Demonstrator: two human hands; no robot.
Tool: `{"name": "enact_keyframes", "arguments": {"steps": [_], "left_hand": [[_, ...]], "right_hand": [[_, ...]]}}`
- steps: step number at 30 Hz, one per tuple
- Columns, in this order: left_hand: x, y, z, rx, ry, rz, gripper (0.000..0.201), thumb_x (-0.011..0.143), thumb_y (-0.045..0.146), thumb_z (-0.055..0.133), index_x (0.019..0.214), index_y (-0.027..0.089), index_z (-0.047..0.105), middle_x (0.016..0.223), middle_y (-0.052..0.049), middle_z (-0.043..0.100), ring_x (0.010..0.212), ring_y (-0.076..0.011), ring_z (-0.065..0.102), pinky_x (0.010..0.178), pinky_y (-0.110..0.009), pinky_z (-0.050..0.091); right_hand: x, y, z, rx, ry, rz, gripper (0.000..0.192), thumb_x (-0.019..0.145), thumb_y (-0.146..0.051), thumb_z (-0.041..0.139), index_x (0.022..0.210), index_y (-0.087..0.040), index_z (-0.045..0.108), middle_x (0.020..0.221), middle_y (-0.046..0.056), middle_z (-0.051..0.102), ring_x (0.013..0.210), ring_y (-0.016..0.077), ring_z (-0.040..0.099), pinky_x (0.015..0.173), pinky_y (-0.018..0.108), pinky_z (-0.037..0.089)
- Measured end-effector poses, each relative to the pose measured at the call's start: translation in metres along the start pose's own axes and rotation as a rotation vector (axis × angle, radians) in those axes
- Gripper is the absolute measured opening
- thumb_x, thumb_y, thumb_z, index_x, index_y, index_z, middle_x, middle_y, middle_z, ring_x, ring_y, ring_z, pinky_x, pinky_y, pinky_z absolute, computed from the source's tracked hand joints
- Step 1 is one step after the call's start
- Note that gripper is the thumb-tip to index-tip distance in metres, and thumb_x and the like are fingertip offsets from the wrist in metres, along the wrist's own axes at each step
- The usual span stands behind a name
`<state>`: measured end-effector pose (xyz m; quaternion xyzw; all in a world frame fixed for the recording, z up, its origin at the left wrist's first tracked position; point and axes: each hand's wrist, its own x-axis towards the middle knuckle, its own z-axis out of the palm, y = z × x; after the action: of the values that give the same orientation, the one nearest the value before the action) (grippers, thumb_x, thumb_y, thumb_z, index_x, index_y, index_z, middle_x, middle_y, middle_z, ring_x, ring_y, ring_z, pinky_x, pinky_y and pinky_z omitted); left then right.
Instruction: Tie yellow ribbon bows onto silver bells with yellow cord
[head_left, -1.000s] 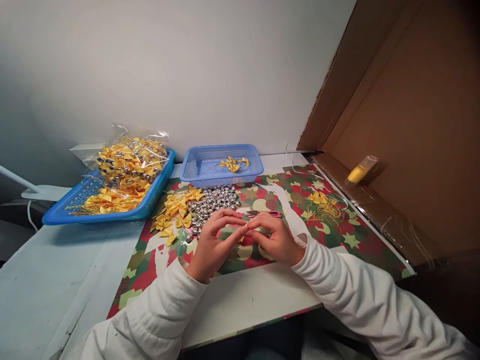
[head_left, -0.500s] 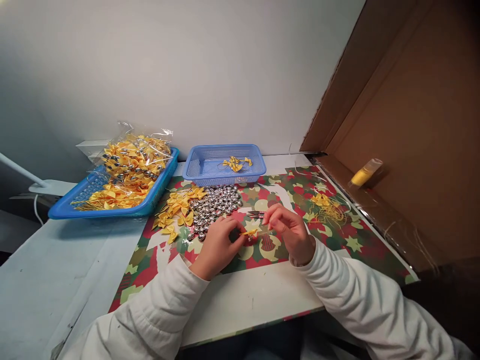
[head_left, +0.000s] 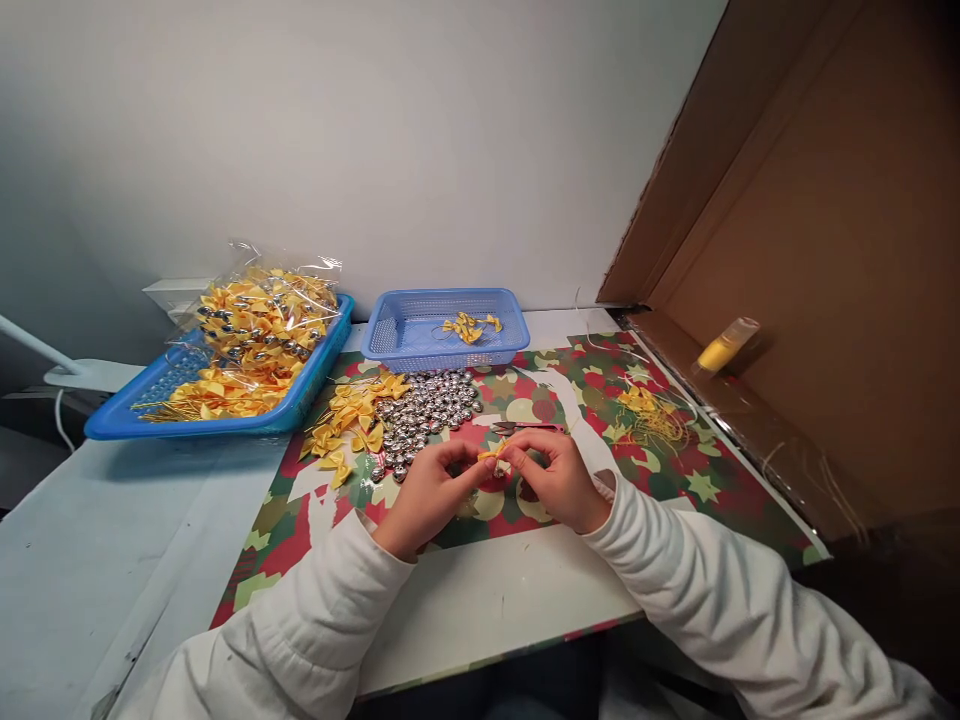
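A small yellow ribbon bow [head_left: 493,454] is pinched between the fingertips of both hands, mostly covered by them. My left hand [head_left: 439,488] is closed on its left side, and my right hand [head_left: 556,474] is closed on its right side. A shiny bit shows just below the bow, too small to make out. Behind the fingers lies a pair of thread snips [head_left: 517,428]. Silver bells [head_left: 427,412] form a pile beyond my left hand, with loose yellow bows [head_left: 352,415] to the left of them.
A blue basket [head_left: 300,400] at the left holds a clear bag of yellow bows with silver bells. Another blue basket [head_left: 390,350] at the back contains a few bows. Yellow cords [head_left: 652,415] lie at the right, near a cardboard wall [head_left: 810,260] bearing a yellow tube [head_left: 726,346].
My right hand has moved left and down to meet the left hand at the bow. Both sets of fingertips now touch it. The snips show more fully.
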<state>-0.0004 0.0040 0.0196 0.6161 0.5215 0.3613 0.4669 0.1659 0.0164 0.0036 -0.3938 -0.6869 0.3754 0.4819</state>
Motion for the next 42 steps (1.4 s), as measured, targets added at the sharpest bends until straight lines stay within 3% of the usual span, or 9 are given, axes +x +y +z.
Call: {"name": "enact_keyframes", "arguments": {"steps": [4, 8, 13, 20, 42], "left_hand": [[-0.001, -0.002, 0.001, -0.042, 0.049, -0.008, 0.025, 0.078, 0.038, 0.063, 0.069, 0.014, 0.066, 0.064, -0.004, 0.069, 0.058, -0.0152, 0.06, 0.052, -0.023, 0.045], [-0.002, -0.005, 0.001, 0.042, 0.145, 0.057, 0.024, 0.076, 0.035, 0.065, 0.063, 0.015, 0.064, 0.058, -0.001, 0.064, 0.053, -0.012, 0.054, 0.048, -0.021, 0.041], [-0.004, -0.006, 0.002, 0.196, 0.199, 0.155, 0.022, 0.075, 0.029, 0.065, 0.058, 0.015, 0.064, 0.054, 0.001, 0.061, 0.051, -0.0094, 0.051, 0.049, -0.02, 0.038], [-0.006, -0.005, 0.004, 0.227, 0.204, 0.242, 0.018, 0.075, 0.024, 0.064, 0.059, 0.016, 0.065, 0.053, 0.003, 0.062, 0.048, -0.0081, 0.05, 0.048, -0.018, 0.039], [-0.008, -0.006, 0.006, 0.377, 0.328, 0.438, 0.013, 0.072, 0.016, 0.063, 0.059, 0.017, 0.06, 0.052, 0.004, 0.062, 0.046, -0.0074, 0.051, 0.047, -0.018, 0.039]], "right_hand": [[-0.002, -0.005, -0.002, 0.032, -0.014, 0.031, 0.024, 0.079, -0.018, 0.054, 0.055, -0.018, 0.055, 0.089, 0.007, 0.066, 0.089, 0.019, 0.061, 0.083, 0.033, 0.046], [-0.002, -0.008, -0.005, 0.11, -0.122, 0.069, 0.026, 0.075, -0.016, 0.052, 0.049, -0.018, 0.046, 0.106, 0.008, 0.057, 0.102, 0.0207, 0.054, 0.092, 0.036, 0.04], [-0.001, -0.004, -0.002, 0.221, -0.164, 0.135, 0.028, 0.075, -0.019, 0.052, 0.049, -0.018, 0.041, 0.097, 0.006, 0.051, 0.088, 0.0174, 0.052, 0.076, 0.032, 0.044], [-0.002, 0.003, 0.0, 0.275, -0.192, 0.18, 0.03, 0.076, -0.021, 0.055, 0.05, -0.017, 0.04, 0.089, 0.003, 0.043, 0.074, 0.0122, 0.046, 0.066, 0.027, 0.04], [-0.004, 0.003, 0.0, 0.227, -0.196, 0.129, 0.03, 0.077, -0.025, 0.055, 0.052, -0.019, 0.039, 0.085, 0.003, 0.041, 0.082, 0.016, 0.044, 0.077, 0.03, 0.036]]}}
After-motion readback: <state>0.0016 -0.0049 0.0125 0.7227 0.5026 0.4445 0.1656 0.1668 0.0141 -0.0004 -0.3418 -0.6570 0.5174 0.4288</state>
